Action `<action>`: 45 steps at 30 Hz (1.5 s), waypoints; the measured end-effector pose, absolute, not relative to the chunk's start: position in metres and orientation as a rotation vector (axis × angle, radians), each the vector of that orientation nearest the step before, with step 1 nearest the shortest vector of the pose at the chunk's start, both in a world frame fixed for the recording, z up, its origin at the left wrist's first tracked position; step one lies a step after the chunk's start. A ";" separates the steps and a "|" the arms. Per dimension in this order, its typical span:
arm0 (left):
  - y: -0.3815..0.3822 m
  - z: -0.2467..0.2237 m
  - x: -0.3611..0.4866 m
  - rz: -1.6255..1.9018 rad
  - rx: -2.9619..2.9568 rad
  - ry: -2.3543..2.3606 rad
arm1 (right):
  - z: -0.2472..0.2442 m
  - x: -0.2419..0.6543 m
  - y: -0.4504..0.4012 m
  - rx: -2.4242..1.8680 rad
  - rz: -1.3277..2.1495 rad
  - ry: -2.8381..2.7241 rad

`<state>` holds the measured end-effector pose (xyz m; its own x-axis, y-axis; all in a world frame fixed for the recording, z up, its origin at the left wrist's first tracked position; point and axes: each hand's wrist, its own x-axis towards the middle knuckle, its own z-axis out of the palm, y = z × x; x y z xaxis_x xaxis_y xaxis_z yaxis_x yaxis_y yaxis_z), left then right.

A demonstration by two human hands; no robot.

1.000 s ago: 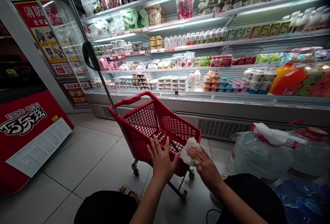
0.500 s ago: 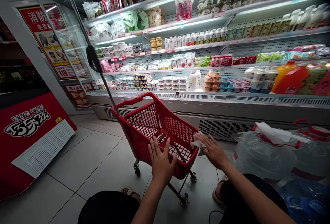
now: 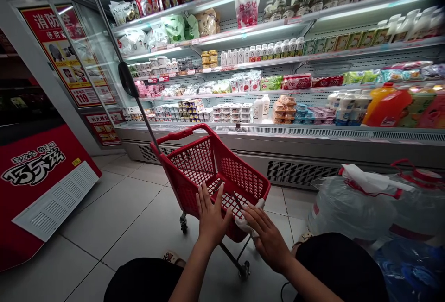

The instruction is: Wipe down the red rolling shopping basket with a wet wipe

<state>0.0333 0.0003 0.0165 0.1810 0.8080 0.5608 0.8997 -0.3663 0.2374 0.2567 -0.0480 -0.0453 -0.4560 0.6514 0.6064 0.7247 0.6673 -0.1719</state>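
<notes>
The head-worn view looks forward and down on a nearby red cart [image 3: 216, 172], shelves [image 3: 250, 66] beyond

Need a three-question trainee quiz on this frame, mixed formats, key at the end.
1. Multiple choice: what lies under the right hand?
A) a yellow sponge
B) a white wipe
C) a glass jar

2. True or false: the left hand is on the push handle of the red shopping cart.

3. Fill in the blank: in the picture, the large clear jugs stand to the ____ of the red shopping cart.

Key:
1. B, a white wipe.
2. False; the left hand is spread at the near edge of the cart's basket, away from the push handle.
3. right
</notes>
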 end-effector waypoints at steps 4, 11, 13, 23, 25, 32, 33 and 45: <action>0.003 0.018 0.024 -0.901 -2.335 -1.659 | -0.036 0.296 -0.016 -1.010 -0.211 -2.330; 0.008 0.016 0.027 -0.927 -2.323 -1.679 | -0.039 0.339 0.022 -1.265 -0.309 -2.127; 0.009 0.017 0.024 -0.918 -2.356 -1.674 | -0.044 0.329 0.016 -1.276 -0.304 -2.054; 0.010 0.027 -0.010 -0.763 -2.355 -1.686 | -0.049 0.266 -0.041 -1.223 -0.247 -2.068; 0.005 0.023 -0.001 -0.747 -2.320 -1.660 | -0.045 0.250 -0.054 -1.182 -0.234 -2.148; -0.034 0.014 0.029 -0.670 -2.345 -1.410 | -0.017 0.258 -0.065 -0.997 -0.250 -2.444; -0.038 0.015 0.029 -0.665 -2.348 -1.395 | -0.015 0.267 -0.064 -0.993 -0.249 -2.455; -0.034 0.022 0.014 -0.587 -2.409 -1.311 | 0.007 0.339 0.007 -1.027 -0.028 -2.457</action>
